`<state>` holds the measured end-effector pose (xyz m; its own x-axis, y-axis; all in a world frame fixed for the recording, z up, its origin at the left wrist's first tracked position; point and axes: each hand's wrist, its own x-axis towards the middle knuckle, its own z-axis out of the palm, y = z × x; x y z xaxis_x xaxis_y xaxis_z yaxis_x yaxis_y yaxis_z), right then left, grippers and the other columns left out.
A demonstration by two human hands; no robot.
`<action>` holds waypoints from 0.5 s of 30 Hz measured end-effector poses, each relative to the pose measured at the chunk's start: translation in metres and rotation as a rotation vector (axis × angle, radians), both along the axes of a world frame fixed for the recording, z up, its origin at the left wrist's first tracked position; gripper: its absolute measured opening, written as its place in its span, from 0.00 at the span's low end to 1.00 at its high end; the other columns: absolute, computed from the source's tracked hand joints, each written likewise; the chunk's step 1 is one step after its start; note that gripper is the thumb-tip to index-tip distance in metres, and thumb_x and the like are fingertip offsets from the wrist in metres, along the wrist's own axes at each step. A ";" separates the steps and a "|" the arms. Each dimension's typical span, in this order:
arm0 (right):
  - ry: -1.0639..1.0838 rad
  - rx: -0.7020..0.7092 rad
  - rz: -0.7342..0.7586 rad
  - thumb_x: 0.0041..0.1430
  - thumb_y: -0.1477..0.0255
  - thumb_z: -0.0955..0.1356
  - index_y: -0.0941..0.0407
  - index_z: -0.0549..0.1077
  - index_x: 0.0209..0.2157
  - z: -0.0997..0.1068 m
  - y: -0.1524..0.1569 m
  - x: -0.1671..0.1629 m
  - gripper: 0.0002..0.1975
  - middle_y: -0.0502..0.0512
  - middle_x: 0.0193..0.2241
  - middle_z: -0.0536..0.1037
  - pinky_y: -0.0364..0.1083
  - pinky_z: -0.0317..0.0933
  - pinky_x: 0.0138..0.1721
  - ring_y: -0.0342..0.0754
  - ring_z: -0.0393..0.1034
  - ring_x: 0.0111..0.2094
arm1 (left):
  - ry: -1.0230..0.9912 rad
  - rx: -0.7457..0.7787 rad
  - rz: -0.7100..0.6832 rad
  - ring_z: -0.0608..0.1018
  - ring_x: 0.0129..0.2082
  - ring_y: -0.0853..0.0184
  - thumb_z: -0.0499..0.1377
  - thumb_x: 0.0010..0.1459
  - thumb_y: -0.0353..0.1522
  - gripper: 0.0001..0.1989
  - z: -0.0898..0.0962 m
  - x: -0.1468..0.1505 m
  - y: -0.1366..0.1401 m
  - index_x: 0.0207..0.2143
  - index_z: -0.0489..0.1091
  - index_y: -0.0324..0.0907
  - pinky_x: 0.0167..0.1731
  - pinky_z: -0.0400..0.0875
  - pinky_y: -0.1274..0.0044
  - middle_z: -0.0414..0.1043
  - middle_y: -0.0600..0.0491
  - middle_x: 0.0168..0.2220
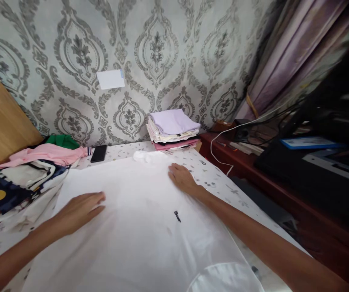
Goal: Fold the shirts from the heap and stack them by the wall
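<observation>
A white garment [138, 227], probably a shirt, lies spread over the table in front of me, with small black lettering [177, 216] right of its middle. Its far edge has a bunched part [147, 157], and a curved fold or edge shows at the near right. Over the garment's left side is my left hand [81, 211], fingers stretched forward and thumb apart, holding nothing; whether it touches the cloth I cannot tell. My right hand [182, 177] rests palm down on the far right part of the garment, its fingers slightly bent and gripping nothing visible.
Crumpled clothes [34, 174] lie at the left by a wooden panel [4, 109]. A black phone [98, 153] is at the table's far edge. Folded clothes [174, 125] are stacked against the wall. At the right, a dark red cabinet [229, 156] carries a white cable [212, 146].
</observation>
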<state>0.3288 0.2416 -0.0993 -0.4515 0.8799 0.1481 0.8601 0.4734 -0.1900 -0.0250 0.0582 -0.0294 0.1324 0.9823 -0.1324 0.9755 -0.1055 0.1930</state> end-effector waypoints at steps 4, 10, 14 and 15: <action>-0.058 0.049 -0.061 0.66 0.75 0.60 0.62 0.74 0.49 0.011 0.003 -0.013 0.15 0.70 0.56 0.72 0.61 0.45 0.65 0.60 0.62 0.61 | 0.012 0.167 -0.180 0.73 0.55 0.57 0.48 0.65 0.34 0.17 -0.015 0.067 0.109 0.54 0.66 0.44 0.53 0.67 0.67 0.71 0.46 0.55; 0.020 0.046 0.180 0.65 0.76 0.61 0.62 0.77 0.42 0.017 0.016 -0.047 0.13 0.64 0.45 0.77 0.50 0.57 0.56 0.54 0.69 0.51 | 0.199 0.270 -0.224 0.69 0.57 0.54 0.50 0.63 0.24 0.18 -0.029 0.134 0.214 0.52 0.69 0.42 0.51 0.68 0.65 0.70 0.41 0.55; 0.125 0.019 0.192 0.66 0.75 0.62 0.62 0.75 0.47 0.002 0.033 -0.048 0.13 0.63 0.47 0.76 0.50 0.58 0.55 0.54 0.68 0.52 | 0.159 0.271 -0.117 0.75 0.50 0.55 0.49 0.62 0.23 0.16 -0.028 0.137 0.248 0.46 0.73 0.40 0.45 0.69 0.68 0.76 0.40 0.47; 0.153 0.025 0.197 0.66 0.75 0.62 0.61 0.74 0.49 -0.002 0.037 -0.046 0.14 0.63 0.49 0.76 0.51 0.58 0.56 0.54 0.67 0.53 | 0.142 0.280 -0.076 0.76 0.48 0.55 0.49 0.63 0.24 0.16 -0.023 0.135 0.255 0.46 0.73 0.40 0.44 0.69 0.68 0.77 0.41 0.46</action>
<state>0.2831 0.2783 -0.1017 -0.5847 0.7721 0.2489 0.7128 0.6355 -0.2968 0.1095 0.3128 -0.0526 0.2068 0.9710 0.1197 0.9778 -0.2093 0.0085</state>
